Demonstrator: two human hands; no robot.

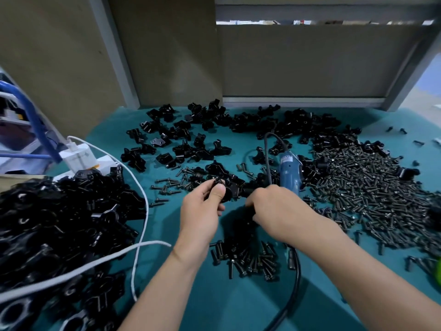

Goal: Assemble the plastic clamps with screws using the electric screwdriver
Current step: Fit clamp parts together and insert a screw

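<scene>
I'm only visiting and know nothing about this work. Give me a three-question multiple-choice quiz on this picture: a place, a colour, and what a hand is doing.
1. Where does the big heap of dark metal screws lie? A) at the person's left B) at the person's right C) on a shelf
2. What colour is the body of the electric screwdriver? A) blue B) red C) yellow
3. What is the left hand doing? A) lying flat B) gripping a white cable C) pinching a black plastic clamp
Answers: 1 B, the heap lies past the right hand. 2 A, its housing is blue. 3 C, its fingers close on the clamp.
</scene>
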